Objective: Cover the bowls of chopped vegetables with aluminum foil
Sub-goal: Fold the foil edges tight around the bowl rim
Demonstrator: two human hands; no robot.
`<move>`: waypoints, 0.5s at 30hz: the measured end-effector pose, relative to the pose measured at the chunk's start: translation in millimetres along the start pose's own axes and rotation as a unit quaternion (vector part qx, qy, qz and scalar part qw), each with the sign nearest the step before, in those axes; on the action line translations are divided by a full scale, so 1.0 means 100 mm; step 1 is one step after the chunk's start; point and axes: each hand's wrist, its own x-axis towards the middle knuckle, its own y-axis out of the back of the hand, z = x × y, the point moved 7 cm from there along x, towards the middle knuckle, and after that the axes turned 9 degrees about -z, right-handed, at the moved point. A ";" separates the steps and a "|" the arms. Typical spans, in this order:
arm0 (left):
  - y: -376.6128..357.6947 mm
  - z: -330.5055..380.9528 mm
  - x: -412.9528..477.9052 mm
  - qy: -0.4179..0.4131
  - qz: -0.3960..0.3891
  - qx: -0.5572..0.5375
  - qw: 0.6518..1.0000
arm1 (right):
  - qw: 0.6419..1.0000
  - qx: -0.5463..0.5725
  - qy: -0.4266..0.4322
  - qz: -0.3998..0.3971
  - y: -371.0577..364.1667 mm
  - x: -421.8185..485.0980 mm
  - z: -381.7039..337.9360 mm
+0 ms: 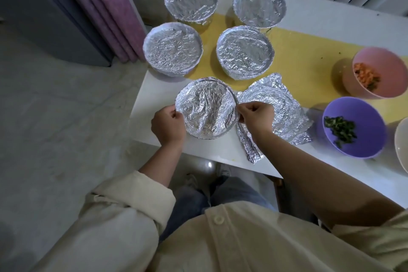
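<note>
Bowl in hand: a round front bowl wrapped in crinkled silver foil (207, 109), sitting between the two sets of fingers at the near edge of the white table (154, 95); the foil sags in the middle, so the cover looks only partly tightened.
Left hand (169, 125): fingers curled, thumb and fingertips pinching the foil edge at the rim's left side.
Right hand (257, 117): fingers curled likewise, pinching the opposite edge, probably so the sheet is crimped evenly without shifting the bowl.
Just beyond the right knuckles: a loose crumpled sheet of silver foil (287, 110), likely kept close for the next bowl.
Beyond the fingertips: four round bowls already sealed in foil (245, 52), set back out of the way.
Well right of the right hand: an uncovered pink plastic bowl (388, 62) and an uncovered purple plastic bowl (364, 141), both waiting.
</note>
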 end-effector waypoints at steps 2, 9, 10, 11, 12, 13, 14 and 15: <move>0.02 0.05 0.02 -0.007 -0.001 0.002 1.000 | 0.999 0.020 -0.022 -0.027 0.04 0.06 0.04; 0.04 0.18 0.10 -0.059 0.018 0.029 0.998 | 0.998 -0.009 0.058 0.025 -0.06 0.01 -0.12; 0.03 0.19 0.11 -0.059 0.018 0.029 0.998 | 0.997 -0.012 0.064 0.032 -0.07 0.02 -0.12; 0.03 0.18 0.12 -0.058 0.020 0.033 0.998 | 0.997 -0.011 0.067 0.035 -0.08 0.03 -0.12; 0.03 0.17 0.13 -0.054 0.020 0.040 0.998 | 0.997 -0.015 0.071 0.038 -0.07 0.05 -0.12; 0.03 0.18 0.14 -0.055 0.021 0.047 0.997 | 0.997 -0.019 0.070 0.038 -0.06 0.06 -0.12; 0.04 0.18 0.14 -0.051 0.016 0.045 0.998 | 0.997 -0.026 0.065 0.030 -0.05 0.08 -0.12; 0.03 0.19 0.14 -0.050 0.009 0.034 0.998 | 0.998 -0.029 0.057 0.013 -0.04 0.10 -0.11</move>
